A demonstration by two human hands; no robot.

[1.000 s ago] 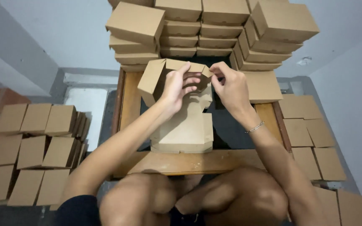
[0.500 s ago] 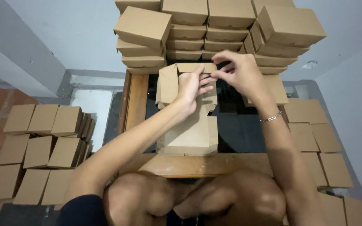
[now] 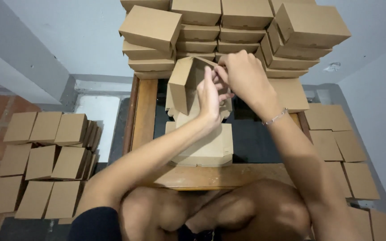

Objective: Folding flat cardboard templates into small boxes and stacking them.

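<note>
Compared to half a second back, you've tipped the half-folded box [image 3: 187,82] more upright and pulled both hands in tighter over it, so one brown side panel now faces left. Your left hand [image 3: 209,99] sits flat against the inside of the box, fingers straight and pressing up along the wall. Your right hand [image 3: 245,76] curls over the top edge, fingertips pinching a flap right next to your left fingers. The box is up off the desk [image 3: 144,117], held just above the stack of flat blanks [image 3: 205,147], right in front of the wall of finished boxes [image 3: 228,31]. More folded boxes [image 3: 45,156] sit on the floor to your left.
</note>
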